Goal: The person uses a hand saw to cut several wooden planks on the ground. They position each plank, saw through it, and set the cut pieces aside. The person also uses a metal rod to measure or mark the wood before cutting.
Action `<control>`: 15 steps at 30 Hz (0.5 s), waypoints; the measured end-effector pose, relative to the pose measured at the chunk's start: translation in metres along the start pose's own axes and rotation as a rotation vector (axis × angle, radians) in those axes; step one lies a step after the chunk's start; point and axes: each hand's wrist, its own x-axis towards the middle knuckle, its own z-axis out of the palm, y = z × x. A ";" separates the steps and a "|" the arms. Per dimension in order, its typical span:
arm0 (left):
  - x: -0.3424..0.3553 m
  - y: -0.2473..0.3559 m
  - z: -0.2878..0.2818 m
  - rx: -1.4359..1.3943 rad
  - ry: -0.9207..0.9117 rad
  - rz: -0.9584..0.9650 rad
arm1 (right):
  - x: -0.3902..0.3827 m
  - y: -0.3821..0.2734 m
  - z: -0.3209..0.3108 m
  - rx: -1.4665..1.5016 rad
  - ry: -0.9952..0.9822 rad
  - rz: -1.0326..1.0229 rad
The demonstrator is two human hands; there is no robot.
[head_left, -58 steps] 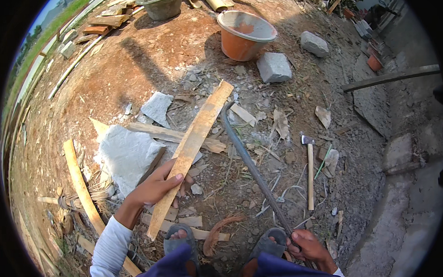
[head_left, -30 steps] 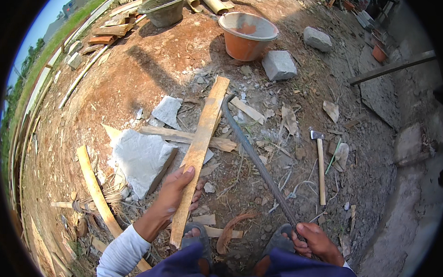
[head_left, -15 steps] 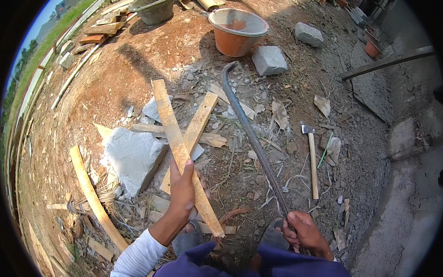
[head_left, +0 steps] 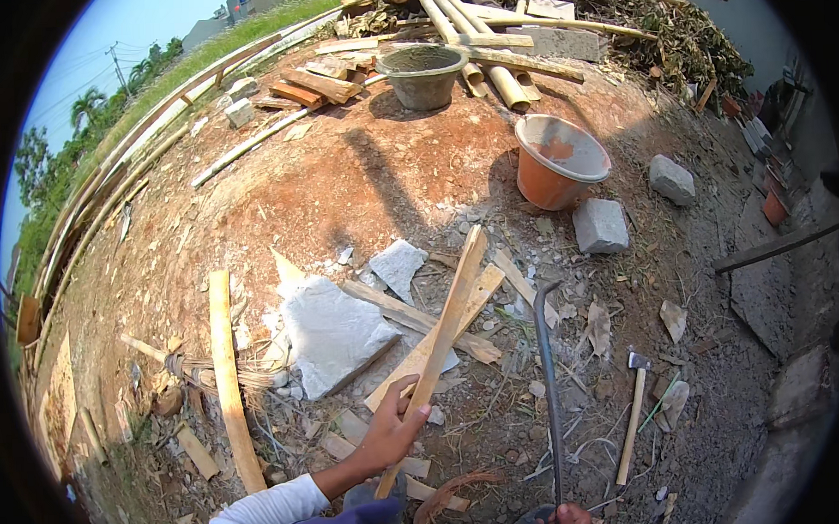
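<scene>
My left hand is closed round a narrow wooden plank, which slants up and to the right. Behind it a second wooden strip lies on the ground, crossing another flat piece of wood. At the lower edge, my right hand grips the lower end of a long dark crowbar; only part of that hand shows. The bar stands nearly upright in the picture, its bent tip at the top. To its right a hatchet with a pale wooden handle lies on the dirt.
A broken white slab lies left of the plank, near a long wooden strip and a twig broom. Farther off are an orange bucket, a grey tub, concrete blocks and bamboo poles. A wall runs along the right.
The view has swung up and to the left, bringing in more far ground. The plank in my left hand has turned from leaning left to leaning right. My right hand still holds the crowbar.
</scene>
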 end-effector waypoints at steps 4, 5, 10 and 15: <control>-0.011 -0.016 0.010 -0.088 0.140 0.046 | 0.029 -0.005 0.024 -0.136 0.092 -0.137; -0.011 -0.019 0.010 -0.123 0.179 0.034 | 0.033 -0.006 0.028 -0.154 0.098 -0.148; 0.020 0.009 -0.014 -0.224 0.372 0.023 | 0.043 -0.011 0.036 -0.218 0.127 -0.171; 0.181 0.199 -0.121 -0.305 0.505 0.187 | 0.045 -0.013 0.039 -0.262 0.151 -0.189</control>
